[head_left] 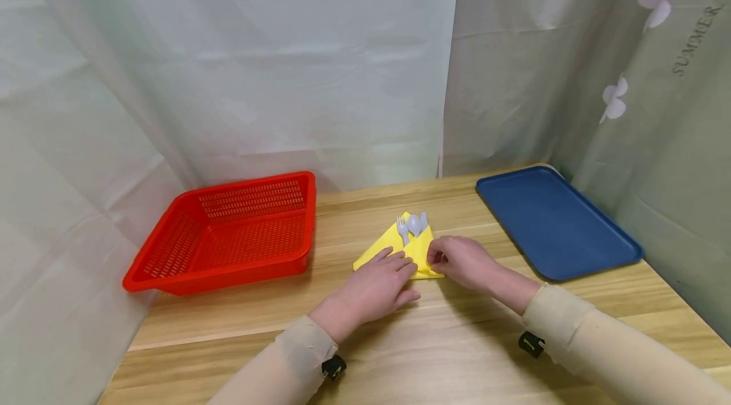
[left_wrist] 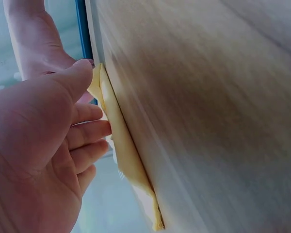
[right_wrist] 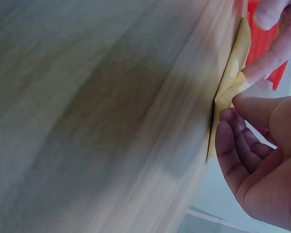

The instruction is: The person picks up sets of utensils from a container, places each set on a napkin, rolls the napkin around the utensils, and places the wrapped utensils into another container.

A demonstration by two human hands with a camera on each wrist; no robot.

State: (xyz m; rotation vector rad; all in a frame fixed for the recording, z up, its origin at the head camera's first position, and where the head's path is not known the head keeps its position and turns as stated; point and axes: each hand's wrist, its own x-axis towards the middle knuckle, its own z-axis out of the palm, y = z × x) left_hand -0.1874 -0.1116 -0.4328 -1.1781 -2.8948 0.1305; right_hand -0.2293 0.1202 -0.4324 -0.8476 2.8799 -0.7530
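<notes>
A folded yellow napkin lies on the wooden table between my hands. Partly tucked into its folds are a pale fork, a spoon and what looks like a knife, their upper ends showing. My left hand rests with extended fingers on the napkin's near left part. At the near right side, my right hand pinches the napkin's edge between thumb and fingers. The right wrist view shows the yellow cloth raised into a small fold at those fingertips.
A red perforated plastic basket stands on the left of the table. To the right lies a blue tray. Pale curtains hang behind the table and along both sides.
</notes>
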